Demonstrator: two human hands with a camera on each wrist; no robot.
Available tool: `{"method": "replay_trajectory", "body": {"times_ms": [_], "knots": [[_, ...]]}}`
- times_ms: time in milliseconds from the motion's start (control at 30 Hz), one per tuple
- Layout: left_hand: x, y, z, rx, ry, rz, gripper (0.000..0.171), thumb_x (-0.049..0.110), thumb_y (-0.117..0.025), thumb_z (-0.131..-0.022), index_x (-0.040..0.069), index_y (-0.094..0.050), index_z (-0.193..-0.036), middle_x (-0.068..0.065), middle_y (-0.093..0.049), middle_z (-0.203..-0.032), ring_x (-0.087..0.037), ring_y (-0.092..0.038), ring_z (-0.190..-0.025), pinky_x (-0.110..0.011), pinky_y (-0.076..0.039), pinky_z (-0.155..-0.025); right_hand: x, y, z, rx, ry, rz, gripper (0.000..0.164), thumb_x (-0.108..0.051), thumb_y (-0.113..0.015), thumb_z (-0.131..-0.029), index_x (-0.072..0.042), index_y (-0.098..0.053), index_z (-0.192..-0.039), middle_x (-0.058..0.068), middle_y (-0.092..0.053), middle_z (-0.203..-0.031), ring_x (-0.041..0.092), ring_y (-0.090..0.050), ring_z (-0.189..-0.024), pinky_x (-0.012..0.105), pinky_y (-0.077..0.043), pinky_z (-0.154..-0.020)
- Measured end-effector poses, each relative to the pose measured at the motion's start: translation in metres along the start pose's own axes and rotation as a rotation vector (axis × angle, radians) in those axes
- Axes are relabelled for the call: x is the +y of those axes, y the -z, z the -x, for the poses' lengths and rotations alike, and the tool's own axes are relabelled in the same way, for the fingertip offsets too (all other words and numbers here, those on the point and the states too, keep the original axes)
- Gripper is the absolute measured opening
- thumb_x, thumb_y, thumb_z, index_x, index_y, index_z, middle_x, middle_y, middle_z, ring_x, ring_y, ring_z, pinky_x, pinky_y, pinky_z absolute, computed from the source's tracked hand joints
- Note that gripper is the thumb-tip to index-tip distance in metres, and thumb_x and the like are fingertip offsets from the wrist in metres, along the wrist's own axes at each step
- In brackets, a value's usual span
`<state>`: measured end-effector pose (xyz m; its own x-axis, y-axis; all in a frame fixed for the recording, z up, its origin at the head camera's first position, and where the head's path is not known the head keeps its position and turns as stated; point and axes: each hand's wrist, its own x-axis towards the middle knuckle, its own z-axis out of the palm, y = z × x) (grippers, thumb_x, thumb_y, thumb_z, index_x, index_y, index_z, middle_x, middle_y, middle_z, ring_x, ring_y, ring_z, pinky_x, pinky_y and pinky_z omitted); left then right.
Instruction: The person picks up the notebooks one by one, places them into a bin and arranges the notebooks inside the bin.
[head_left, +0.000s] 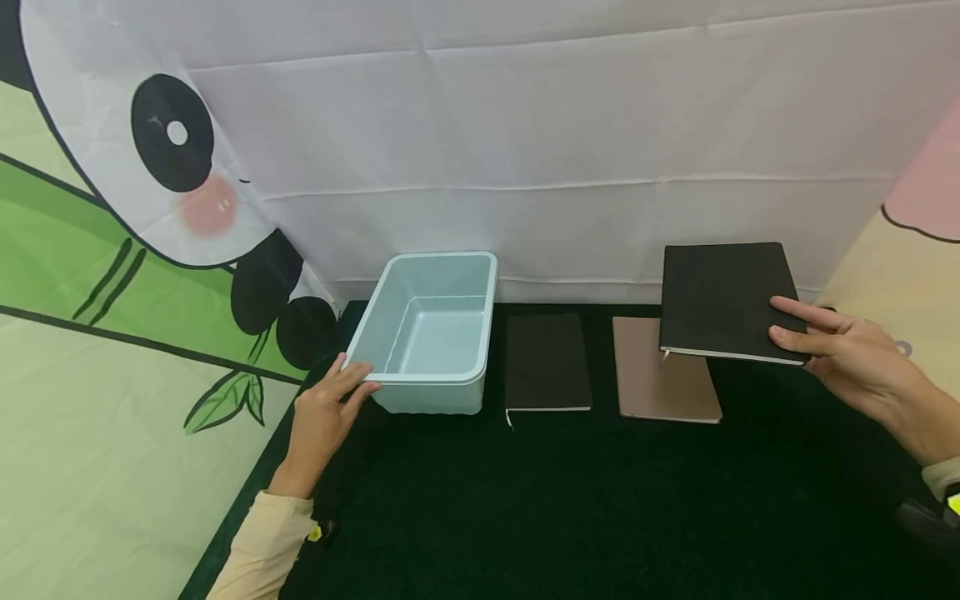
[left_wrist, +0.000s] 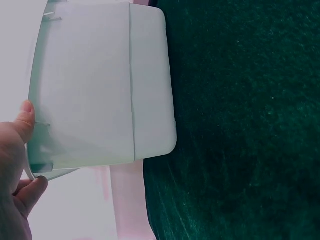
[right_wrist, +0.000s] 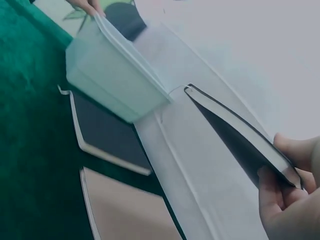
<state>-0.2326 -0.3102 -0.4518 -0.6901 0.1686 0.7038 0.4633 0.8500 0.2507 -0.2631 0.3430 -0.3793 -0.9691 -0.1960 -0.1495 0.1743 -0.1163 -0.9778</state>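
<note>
In the head view my left hand (head_left: 324, 417) holds the near left corner of a pale blue plastic bin (head_left: 483, 392). The left wrist view has the thumb (left_wrist: 26, 120) against the bin's outer wall (left_wrist: 90, 90) and fingers by the rim. My right hand (head_left: 862, 354) pinches the right edge of a black notebook (head_left: 727, 300), raised above the table and partly in front of a brown notebook (head_left: 660, 383). From the right wrist, the raised notebook (right_wrist: 240, 132) shows its page edges between thumb and fingers. Another black notebook (head_left: 547, 362) lies between bin and brown notebook.
A dark green cloth (head_left: 570, 508) covers the table. Behind it hangs a white fabric backdrop (head_left: 570, 142), and a printed cartoon panel (head_left: 112, 250) stands along the left side. The bin's inside floor (head_left: 438, 337) shows bare.
</note>
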Motion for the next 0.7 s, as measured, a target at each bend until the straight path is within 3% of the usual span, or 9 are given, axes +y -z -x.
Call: {"method": "replay_trajectory", "body": {"times_ms": [67, 100, 167, 333, 567, 700], "knots": [[0.0, 0.0, 0.0, -0.005, 0.004, 0.0, 0.034, 0.008, -0.084, -0.082, 0.001, -0.077, -0.114, -0.014, -0.076, -0.114, -0.044, -0.061, -0.124, -0.059, -0.053, -0.095, -0.004, -0.01, -0.003, -0.025, 0.013, -0.061, 0.05, 0.0, -0.058, -0.103, -0.033, -0.062, -0.14, -0.017, 0.0, -0.164, 0.002, -0.033, -0.126, 0.018, -0.035, -0.076], [0.0, 0.001, 0.0, -0.008, 0.005, -0.003, 0.034, 0.008, -0.084, -0.082, 0.001, -0.077, -0.114, -0.014, -0.076, -0.114, -0.044, -0.06, -0.124, -0.058, -0.053, -0.095, -0.006, -0.015, -0.005, -0.042, 0.017, -0.09, 0.049, 0.002, -0.058, -0.102, -0.031, -0.064, -0.138, -0.015, -0.003, -0.163, 0.002, -0.037, -0.115, 0.019, -0.036, -0.07], [0.0, 0.002, 0.001, -0.011, 0.008, 0.001, 0.033, 0.008, -0.084, -0.082, 0.002, -0.077, -0.114, -0.014, -0.076, -0.114, -0.044, -0.06, -0.125, -0.059, -0.053, -0.095, -0.01, -0.026, -0.008, -0.066, 0.026, -0.129, 0.048, 0.004, -0.057, -0.102, -0.029, -0.067, -0.135, -0.013, -0.013, -0.16, 0.0, -0.047, -0.107, 0.018, -0.039, -0.067], [0.0, 0.003, 0.0, -0.026, 0.022, 0.014, 0.032, 0.009, -0.082, -0.084, 0.003, -0.077, -0.115, -0.013, -0.076, -0.115, -0.044, -0.059, -0.127, -0.058, -0.051, -0.098, -0.019, -0.056, -0.016, -0.094, 0.021, -0.15, 0.049, 0.004, -0.059, -0.101, -0.027, -0.065, -0.139, -0.004, 0.006, -0.172, 0.003, -0.066, -0.108, 0.014, -0.05, -0.085], [0.003, 0.004, 0.001, -0.034, 0.028, 0.025, 0.031, 0.007, -0.08, -0.086, 0.003, -0.076, -0.117, -0.014, -0.076, -0.116, -0.043, -0.058, -0.128, -0.058, -0.049, -0.101, -0.031, -0.101, -0.031, -0.092, -0.009, -0.075, 0.059, -0.002, -0.068, -0.097, -0.024, -0.052, -0.15, -0.002, 0.007, -0.173, 0.002, -0.058, -0.112, 0.016, -0.046, -0.083], [0.003, 0.003, 0.001, -0.029, 0.024, 0.028, 0.031, 0.007, -0.079, -0.087, 0.003, -0.076, -0.118, -0.013, -0.076, -0.116, -0.043, -0.058, -0.128, -0.058, -0.049, -0.102, -0.035, -0.125, -0.039, -0.096, -0.017, -0.057, 0.065, -0.005, -0.071, -0.096, -0.021, -0.047, -0.153, -0.003, 0.005, -0.173, 0.009, -0.045, -0.134, 0.018, -0.046, -0.099]]}}
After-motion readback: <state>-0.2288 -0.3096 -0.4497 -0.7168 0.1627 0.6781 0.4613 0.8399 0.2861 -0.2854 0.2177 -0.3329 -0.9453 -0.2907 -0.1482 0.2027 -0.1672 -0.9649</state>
